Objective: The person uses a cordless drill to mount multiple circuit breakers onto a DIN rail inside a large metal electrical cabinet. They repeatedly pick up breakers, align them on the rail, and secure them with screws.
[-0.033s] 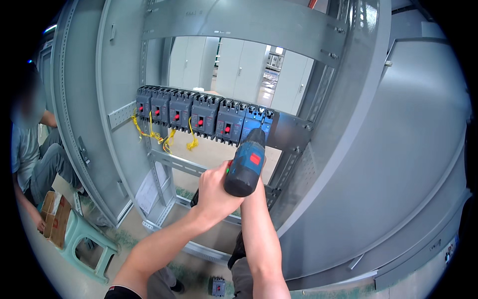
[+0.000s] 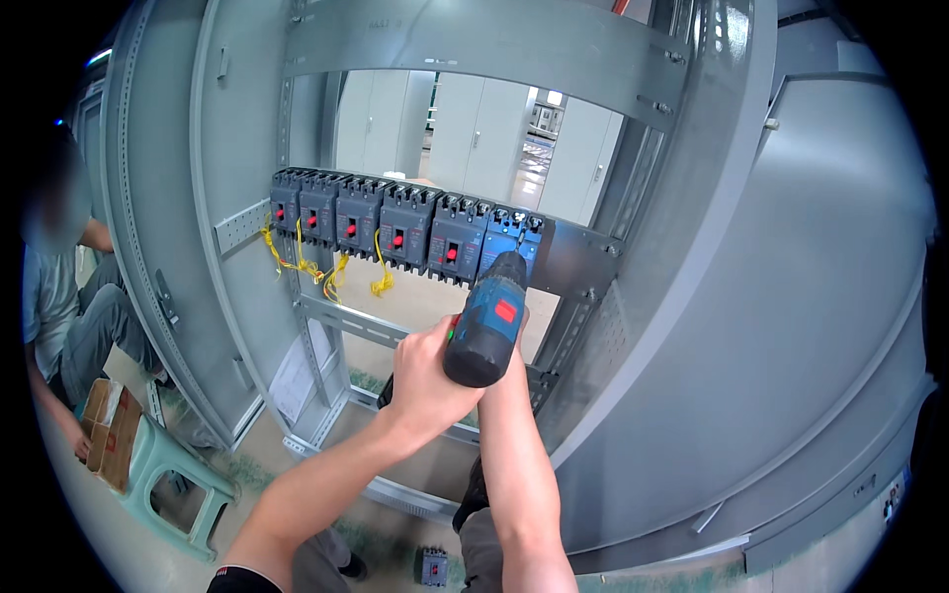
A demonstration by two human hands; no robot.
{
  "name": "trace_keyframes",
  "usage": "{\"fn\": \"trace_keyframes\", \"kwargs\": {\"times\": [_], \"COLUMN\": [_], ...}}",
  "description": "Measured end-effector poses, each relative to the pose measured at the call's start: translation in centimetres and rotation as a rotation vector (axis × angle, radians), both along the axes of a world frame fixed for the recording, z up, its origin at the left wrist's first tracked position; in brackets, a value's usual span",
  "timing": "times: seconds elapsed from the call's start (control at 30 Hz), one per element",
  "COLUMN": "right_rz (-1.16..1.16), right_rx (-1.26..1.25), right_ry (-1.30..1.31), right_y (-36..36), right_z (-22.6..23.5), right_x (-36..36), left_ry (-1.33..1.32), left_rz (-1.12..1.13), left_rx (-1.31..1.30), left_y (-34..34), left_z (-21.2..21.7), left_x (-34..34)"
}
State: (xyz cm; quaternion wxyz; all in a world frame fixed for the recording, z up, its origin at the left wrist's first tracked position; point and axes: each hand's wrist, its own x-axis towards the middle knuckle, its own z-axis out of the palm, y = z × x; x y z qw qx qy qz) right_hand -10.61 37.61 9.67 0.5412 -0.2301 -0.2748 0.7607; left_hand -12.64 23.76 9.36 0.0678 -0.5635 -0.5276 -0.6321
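Note:
A blue and black cordless drill (image 2: 485, 331) points away from me, its bit reaching toward the top of the rightmost circuit breaker (image 2: 504, 237), which is lit blue. I cannot make out whether the bit touches a screw. My left hand (image 2: 427, 371) is closed against the drill's left side and lower part. Behind the drill body, my right hand (image 2: 514, 368) is wrapped round its grip, with most of the fingers hidden. Several dark grey breakers (image 2: 405, 229) with red toggles continue the row leftward. Yellow wires (image 2: 382, 282) hang from some of them.
The row sits inside a grey metal cabinet frame (image 2: 474, 40) with crossbars above and below. A loose breaker (image 2: 434, 566) lies on the floor by my feet. At left, a seated person (image 2: 84, 316) reaches into a cardboard box (image 2: 111, 435) on a green stool (image 2: 163, 484).
The drill and both hands have shifted very slightly up and left. Both hands keep hold of the drill.

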Motion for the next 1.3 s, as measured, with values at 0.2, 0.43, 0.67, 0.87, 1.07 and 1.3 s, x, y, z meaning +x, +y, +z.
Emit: {"fn": "trace_keyframes", "kwargs": {"times": [0.2, 0.43, 0.67, 0.87, 1.07, 1.3], "right_rz": [0.055, 0.019, 0.008, 0.074, 0.080, 0.046], "right_rx": [0.048, -0.039, -0.026, 0.017, 0.031, -0.003], "right_ry": [0.003, 0.023, -0.019, 0.076, 0.106, 0.107], "right_y": [4.1, 0.2, 0.7, 3.3, 2.7, 2.4], "right_z": [-3.9, 0.4, -0.3, -3.6, -2.9, -2.4], "right_x": [-0.8, -0.1, 0.0, -0.7, -0.8, -0.6], "left_ry": [0.028, 0.030, 0.026, 0.014, 0.006, -0.019], "left_rz": [0.032, 0.048, 0.055, 0.024, -0.018, -0.068], "left_rx": [-0.042, -0.042, -0.054, -0.009, 0.019, -0.002], "left_y": [0.3, -0.4, -0.2, 0.2, 0.3, 0.4], "left_z": [0.5, 1.1, 0.2, -0.4, -0.4, -0.1], "left_x": [0.7, 0.4, 0.5, 0.5, 0.0, -0.4]}}
